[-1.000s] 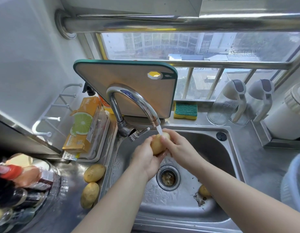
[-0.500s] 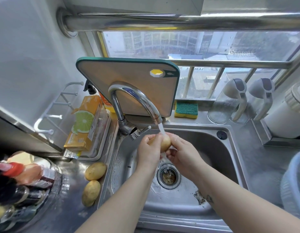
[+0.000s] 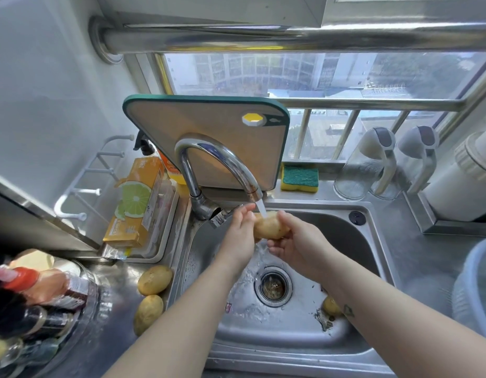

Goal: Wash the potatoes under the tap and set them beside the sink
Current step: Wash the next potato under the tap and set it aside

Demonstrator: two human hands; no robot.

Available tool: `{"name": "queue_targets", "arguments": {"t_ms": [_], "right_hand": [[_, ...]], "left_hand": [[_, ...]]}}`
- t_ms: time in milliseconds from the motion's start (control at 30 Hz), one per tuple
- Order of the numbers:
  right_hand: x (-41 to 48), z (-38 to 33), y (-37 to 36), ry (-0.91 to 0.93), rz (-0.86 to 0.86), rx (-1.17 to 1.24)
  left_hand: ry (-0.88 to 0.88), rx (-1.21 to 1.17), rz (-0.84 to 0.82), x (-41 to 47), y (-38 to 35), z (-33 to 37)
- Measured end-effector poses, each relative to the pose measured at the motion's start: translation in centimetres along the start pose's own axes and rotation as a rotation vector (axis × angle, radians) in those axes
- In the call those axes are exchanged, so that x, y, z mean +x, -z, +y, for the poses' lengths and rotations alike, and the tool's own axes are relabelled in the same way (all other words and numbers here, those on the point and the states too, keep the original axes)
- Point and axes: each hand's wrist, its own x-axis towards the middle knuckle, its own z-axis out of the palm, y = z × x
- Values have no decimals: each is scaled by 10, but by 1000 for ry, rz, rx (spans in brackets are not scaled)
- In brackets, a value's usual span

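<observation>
Steel sink (image 3: 372, 241) holds one loose potato (image 3: 330, 306); both hands' fingers (image 3: 287, 218) clasp another potato (image 3: 269, 227) under the tap (image 3: 222, 162)

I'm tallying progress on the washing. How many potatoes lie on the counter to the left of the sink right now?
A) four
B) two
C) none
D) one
B: two potatoes, one nearer the tray and one below it, lie on the counter left of the sink.
</observation>
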Motion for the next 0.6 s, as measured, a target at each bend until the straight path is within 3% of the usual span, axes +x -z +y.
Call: {"name": "queue_targets", "arguments": {"t_ms": [67,200,333,433,600], "right_hand": [[0,1,0,17,-4,35],[-4,6,1,27,-63,-19],[-8,8,3,81,-126,-30],[-10,9,5,122,-109,11],[-13,4,18,60,-60,194]], "left_hand": [[51,-117,-61,-1,2,-2],[17,13,-157,-5,6,-18],[-31,-175,59,-9,-9,-18],[72,-383,199,-7,-25,-6],[99,-484,-151,-13,-17,0]]}}
